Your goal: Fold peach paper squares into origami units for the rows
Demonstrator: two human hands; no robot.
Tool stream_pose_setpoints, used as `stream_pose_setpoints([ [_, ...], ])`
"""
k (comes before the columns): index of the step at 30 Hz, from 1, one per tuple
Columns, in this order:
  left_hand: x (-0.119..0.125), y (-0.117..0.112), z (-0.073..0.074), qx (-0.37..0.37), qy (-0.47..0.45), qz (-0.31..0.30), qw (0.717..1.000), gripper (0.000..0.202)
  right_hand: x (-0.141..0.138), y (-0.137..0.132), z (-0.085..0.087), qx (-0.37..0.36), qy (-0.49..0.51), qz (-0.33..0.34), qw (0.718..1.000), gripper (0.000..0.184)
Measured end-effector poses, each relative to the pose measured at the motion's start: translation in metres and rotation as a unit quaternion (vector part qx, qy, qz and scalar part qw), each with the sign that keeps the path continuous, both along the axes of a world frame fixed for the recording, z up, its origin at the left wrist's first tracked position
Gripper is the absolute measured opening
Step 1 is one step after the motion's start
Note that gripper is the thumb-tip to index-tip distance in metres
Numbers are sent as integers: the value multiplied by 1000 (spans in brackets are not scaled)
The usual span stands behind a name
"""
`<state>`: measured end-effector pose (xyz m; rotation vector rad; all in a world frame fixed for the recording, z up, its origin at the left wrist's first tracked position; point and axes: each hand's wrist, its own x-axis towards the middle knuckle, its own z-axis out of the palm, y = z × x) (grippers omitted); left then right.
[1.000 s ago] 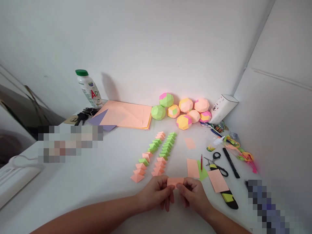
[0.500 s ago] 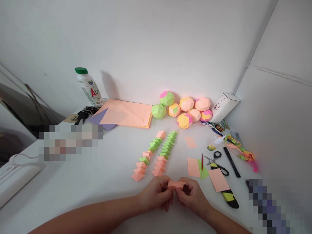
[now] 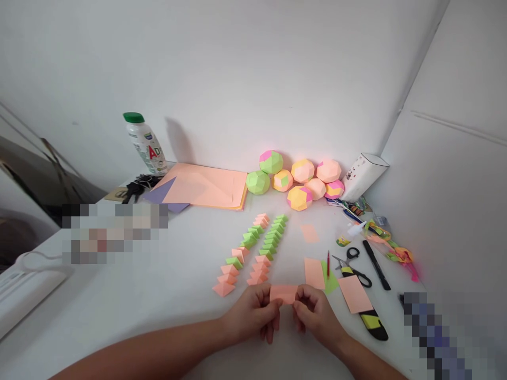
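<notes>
Between my two hands is a small peach piece of paper, held up just above the table. My left hand pinches its left end between thumb and fingers. On the other end, my right hand is closed in a similar pinch. Just beyond my hands stand two slanting rows of folded paper units, a left row and a right row, in peach and green. To the right lie a flat peach paper sheet, a green sheet and another peach sheet.
Faceted paper balls cluster by the wall, beside a stack of peach paper. A white bottle stands back left. Scissors, a utility knife, a red pen and a black marker lie right.
My right hand has shifted slightly right, away from my left. The peach paper now shows a wider, flatter face between them.
</notes>
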<state>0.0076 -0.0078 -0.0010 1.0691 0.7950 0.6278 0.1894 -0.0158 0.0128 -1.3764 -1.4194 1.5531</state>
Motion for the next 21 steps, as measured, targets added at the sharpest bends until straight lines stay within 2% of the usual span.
stream_pose_setpoints([
  [6,-1,1,3,7,3,-17,1000,38,-6,-3,2,-5,19,39,999,28],
  [9,-1,0,2,12,4,-27,1000,37,-7,-4,-2,0,14,36,999,33],
  [14,0,-1,-4,1,-12,-7,1000,35,-2,-3,-8,-4,30,14,999,29],
  [21,1,0,-6,-23,-39,18,999,32,0,0,-1,-9,50,-26,998,22],
])
